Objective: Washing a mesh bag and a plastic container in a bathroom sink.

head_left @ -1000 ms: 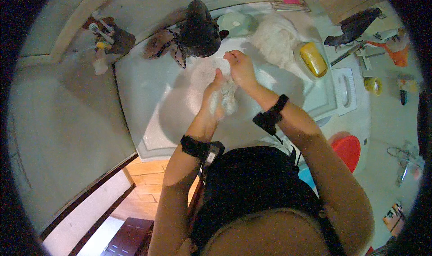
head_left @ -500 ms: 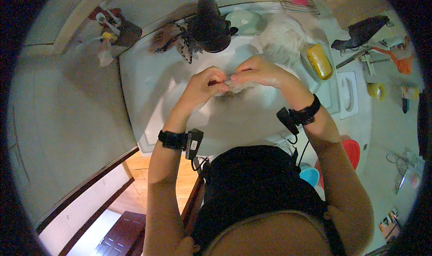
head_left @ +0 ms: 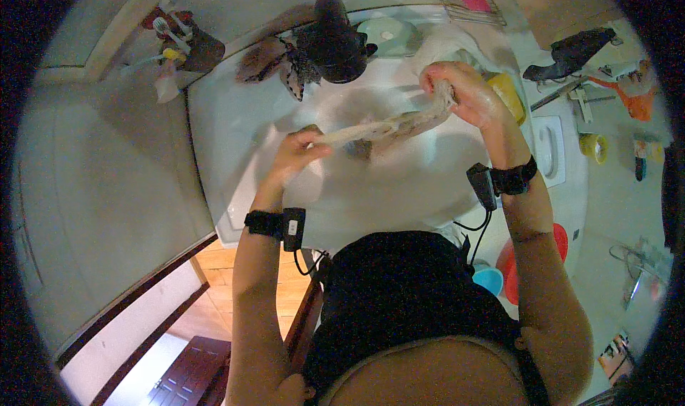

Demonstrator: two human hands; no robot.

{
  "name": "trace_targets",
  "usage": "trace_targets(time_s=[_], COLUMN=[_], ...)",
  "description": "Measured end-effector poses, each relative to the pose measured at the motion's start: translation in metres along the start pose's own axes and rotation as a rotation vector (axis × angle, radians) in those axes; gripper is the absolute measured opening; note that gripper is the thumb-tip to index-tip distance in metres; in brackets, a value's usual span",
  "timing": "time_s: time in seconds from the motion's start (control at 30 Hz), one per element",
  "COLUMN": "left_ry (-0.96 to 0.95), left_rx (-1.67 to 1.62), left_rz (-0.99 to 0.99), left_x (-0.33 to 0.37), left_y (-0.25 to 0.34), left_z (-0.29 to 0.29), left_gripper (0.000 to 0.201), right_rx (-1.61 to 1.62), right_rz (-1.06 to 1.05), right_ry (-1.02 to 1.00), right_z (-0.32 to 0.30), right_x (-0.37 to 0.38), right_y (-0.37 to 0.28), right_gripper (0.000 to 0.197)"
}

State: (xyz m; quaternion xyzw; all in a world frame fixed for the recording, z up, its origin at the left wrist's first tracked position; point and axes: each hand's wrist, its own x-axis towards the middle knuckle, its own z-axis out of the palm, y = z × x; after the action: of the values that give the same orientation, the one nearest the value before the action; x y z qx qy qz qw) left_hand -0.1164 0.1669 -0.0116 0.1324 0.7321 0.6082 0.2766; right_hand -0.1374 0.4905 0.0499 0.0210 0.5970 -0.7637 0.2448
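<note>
A thin, wet, pale cloth [head_left: 389, 128] is stretched slantwise above the white sink [head_left: 335, 199]. One end is pinched between the thumb and fingers of my left hand [head_left: 298, 151]. The other end is bunched inside my right hand [head_left: 465, 95], higher up and to the right, with the fingers curled round it. Whether the cloth is a sock, a stocking or some other garment, I cannot tell. Under its middle shows the dark drain [head_left: 360, 149]. My right hand partly covers a yellow block [head_left: 508, 95], apparently soap, at the sink's right side.
A black faucet [head_left: 339, 49] stands at the back, with a dark sheer cloth [head_left: 264, 60] to its left. Right of it are a pale green dish [head_left: 389, 35] and a white cloth [head_left: 446, 42]. Red [head_left: 560, 242] and blue basins [head_left: 487, 281] sit low at right.
My hands have moved apart, the right one up and rightward, the left one slightly left and down. The cloth, bunched between them before, is now drawn out long.
</note>
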Motion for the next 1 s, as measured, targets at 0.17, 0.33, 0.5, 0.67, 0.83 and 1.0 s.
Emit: trace_targets(time_s=[0.17,0.33,0.5,0.67,0.83,1.0], left_ry=[0.299,0.408,0.248,0.191,0.326,0.106], left_rx=[-0.83,-1.153,-0.895,-0.591,-0.933,-1.304], left_rz=[0.16,-0.008,-0.04,-0.004,-0.015,0.125], left_x=[0.001,0.004,0.024,0.026,0.04,0.053], left_y=[0.011,0.0,0.015,0.024,0.027,-0.019], left_z=[0.004,0.005,0.051,0.058,0.077,0.086], left_gripper=[0.007,0.013,0.019,0.021,0.022,0.036], right_rx=[-0.582,-0.422,0.203,0.142,0.021,-1.277], right_rz=[0.232,-0.127,-0.098,-0.156,-0.034,-0.679], right_ry=[-0.046,-0.127,-0.194,-0.076,0.326,0.426], right_z=[0.018,0.021,0.046,0.046,0.068,0.137], right_x=[-0.006,0.003,0.016,0.022,0.028,0.027], right_y=[0.003,0.022,0.04,0.048,0.059,0.08], right_gripper=[0.026,0.029,0.021,0.022,0.023,0.038])
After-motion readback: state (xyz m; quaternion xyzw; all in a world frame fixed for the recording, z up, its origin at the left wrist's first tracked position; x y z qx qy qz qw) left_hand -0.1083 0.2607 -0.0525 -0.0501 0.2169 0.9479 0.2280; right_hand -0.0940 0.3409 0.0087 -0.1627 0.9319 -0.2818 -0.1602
